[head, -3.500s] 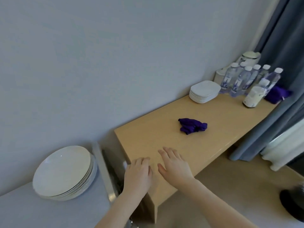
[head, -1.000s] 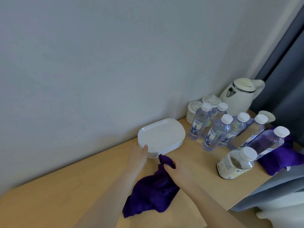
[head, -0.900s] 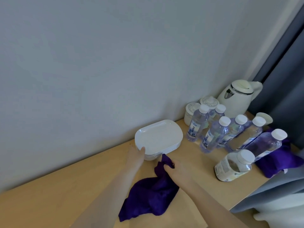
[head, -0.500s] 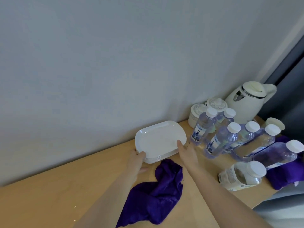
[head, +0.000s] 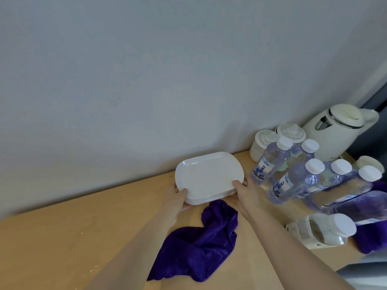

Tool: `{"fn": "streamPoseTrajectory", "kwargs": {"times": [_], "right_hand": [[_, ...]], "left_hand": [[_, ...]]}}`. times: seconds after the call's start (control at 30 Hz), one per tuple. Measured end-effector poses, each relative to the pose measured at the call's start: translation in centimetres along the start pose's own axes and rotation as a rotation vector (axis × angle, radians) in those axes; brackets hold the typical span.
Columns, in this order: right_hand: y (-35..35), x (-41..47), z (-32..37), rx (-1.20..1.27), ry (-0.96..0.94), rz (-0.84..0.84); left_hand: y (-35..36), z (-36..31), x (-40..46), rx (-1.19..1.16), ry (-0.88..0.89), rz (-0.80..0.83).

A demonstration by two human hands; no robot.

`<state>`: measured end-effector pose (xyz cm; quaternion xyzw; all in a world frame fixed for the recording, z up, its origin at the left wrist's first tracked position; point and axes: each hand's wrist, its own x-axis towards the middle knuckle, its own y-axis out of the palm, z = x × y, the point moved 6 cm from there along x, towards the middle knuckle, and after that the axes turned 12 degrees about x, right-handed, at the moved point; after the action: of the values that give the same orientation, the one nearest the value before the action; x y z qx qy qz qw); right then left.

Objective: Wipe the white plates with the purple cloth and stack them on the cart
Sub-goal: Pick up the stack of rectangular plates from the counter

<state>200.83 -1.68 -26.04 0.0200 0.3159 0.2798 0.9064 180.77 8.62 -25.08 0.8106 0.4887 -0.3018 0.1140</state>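
A stack of white rounded-rectangle plates (head: 207,176) stands on the wooden table (head: 62,237) against the wall. My left hand (head: 178,197) grips the stack's near-left corner, thumb on the top plate's rim. My right hand (head: 244,192) grips the near-right corner the same way. The purple cloth (head: 201,243) lies crumpled on the table just in front of the plates, between my forearms, with neither hand on it. The cart is out of view.
Several water bottles (head: 291,181) stand close to the right of the plates. Behind them are two white lidded jars (head: 263,143) and a white kettle (head: 335,130). A glass jar (head: 320,229) and a second purple cloth (head: 370,237) lie near the right edge.
My right hand let go of the purple cloth, which now lies on the table, and moved to the stack's right corner. Both hands now hold the plates.
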Motion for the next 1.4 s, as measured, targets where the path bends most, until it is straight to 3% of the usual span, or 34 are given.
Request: {"fn": "streamPoseTrajectory", "kwargs": {"times": [0.4, 0.73, 1.4], "right_hand": [[5.1, -4.2, -1.9, -0.032, -0.1, 0.132], [11.5, -11.2, -8.0, -0.052, -0.031, 0.245], [17.5, -20.9, -17.1, -0.258, -0.005, 0.308]], "left_hand": [[-7.3, 1.9, -4.4, -0.04, 0.052, -0.111], [-17.5, 5.1, -10.3, 0.018, 0.103, -0.245], [-29.3, 13.0, -14.5, 0.067, 0.039, -0.193]]}}
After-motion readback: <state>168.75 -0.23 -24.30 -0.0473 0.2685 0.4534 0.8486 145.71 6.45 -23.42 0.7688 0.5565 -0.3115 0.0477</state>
